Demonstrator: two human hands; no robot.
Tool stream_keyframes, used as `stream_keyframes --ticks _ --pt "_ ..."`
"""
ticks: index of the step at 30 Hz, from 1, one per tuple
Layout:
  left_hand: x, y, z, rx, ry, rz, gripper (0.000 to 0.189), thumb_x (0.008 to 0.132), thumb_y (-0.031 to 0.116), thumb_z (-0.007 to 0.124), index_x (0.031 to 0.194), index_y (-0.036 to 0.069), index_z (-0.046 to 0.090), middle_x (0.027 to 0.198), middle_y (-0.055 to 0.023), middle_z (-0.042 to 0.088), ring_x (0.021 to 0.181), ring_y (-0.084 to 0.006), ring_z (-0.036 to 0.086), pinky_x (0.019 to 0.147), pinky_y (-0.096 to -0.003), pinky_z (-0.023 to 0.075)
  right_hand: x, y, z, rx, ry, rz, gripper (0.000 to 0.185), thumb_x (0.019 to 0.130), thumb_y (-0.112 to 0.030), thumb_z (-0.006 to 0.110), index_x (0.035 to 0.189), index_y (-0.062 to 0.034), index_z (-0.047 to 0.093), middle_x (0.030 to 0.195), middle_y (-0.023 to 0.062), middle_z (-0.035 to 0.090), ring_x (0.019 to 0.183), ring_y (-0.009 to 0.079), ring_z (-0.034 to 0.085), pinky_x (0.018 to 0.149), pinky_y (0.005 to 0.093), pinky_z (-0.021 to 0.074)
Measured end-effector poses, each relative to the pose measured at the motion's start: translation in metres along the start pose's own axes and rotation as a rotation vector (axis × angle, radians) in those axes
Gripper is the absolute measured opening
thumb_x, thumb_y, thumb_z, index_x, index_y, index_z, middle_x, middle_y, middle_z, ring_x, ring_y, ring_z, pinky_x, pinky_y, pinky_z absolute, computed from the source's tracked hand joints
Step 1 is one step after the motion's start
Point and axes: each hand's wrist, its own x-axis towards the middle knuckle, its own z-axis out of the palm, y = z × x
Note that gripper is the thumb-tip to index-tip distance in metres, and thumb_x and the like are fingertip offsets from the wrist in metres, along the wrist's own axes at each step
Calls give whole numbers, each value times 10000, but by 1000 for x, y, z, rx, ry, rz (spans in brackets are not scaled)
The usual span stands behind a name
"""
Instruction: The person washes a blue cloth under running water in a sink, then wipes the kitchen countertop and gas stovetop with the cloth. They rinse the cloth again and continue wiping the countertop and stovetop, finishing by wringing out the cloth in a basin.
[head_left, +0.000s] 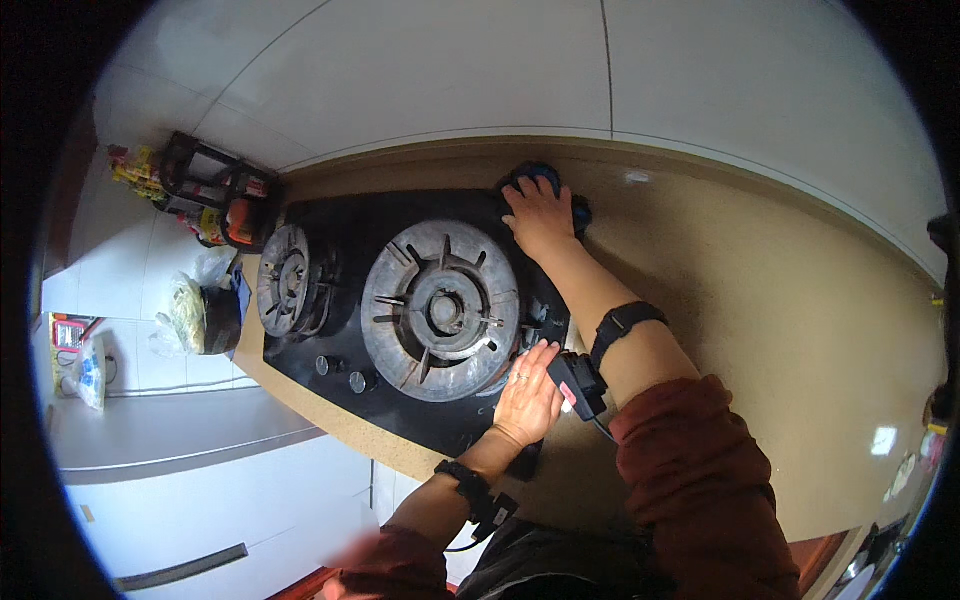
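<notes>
A black glass gas hob (337, 409) with two burners is set in the tan countertop (750, 300). My right hand (541, 214) is over a dark blue and black cloth-like thing (551, 176) at the hob's back right corner. Its fingers are bent over this thing, and the palm hides part of it. My left hand (529, 394) lies flat near the hob's right edge, fingers extended, with nothing visible in it. Just beyond its fingertips is the large burner's round metal pan support (390, 337). The smaller burner (285, 281) sits farther left.
Two control knobs (358, 382) stand up at the hob's front. A black rack (225, 187) holding packets and bottles stands at the back left. Left of the hob, plastic bags (187, 311) rest beside a dark container (222, 321). White wall panels (450, 75) rise behind the counter.
</notes>
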Motion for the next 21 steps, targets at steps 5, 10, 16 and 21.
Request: stream_keyframes --ticks 5,10,16,21 --pt "-2 -2 3 128 -53 35 499 749 105 535 1224 -12 436 1286 -170 409 1255 -334 331 1044 -454 255 -17 10 2 26 -9 -184 420 812 -250 607 1209 -153 512 1284 80 458 1226 276 365 966 537 284" --pt "-2 -2 2 123 -56 29 501 765 112 538 1244 12 429 1279 -162 413 1247 -327 342 1040 -451 261 -84 26 -19 45 39 -180 413 767 -214 640 1162 -138 544 1224 82 493 1159 284 405 922 523 312" --pt "-3 -4 -1 105 -15 48 499 754 109 557 1232 1 461 1272 -149 434 1247 -303 350 1041 -424 280 -100 40 -51 272 -186 -163 441 709 -110 677 1130 -112 546 1158 102 514 1080 315 446 853 456 405" --pt "-3 -7 1 52 -9 35 489 751 109 570 1216 -6 470 1273 -147 430 1241 -301 351 1036 -419 288 12 16 -21 84 141 -460 468 808 -258 615 1246 -179 469 1331 120 405 1244 324 352 975 537 301"
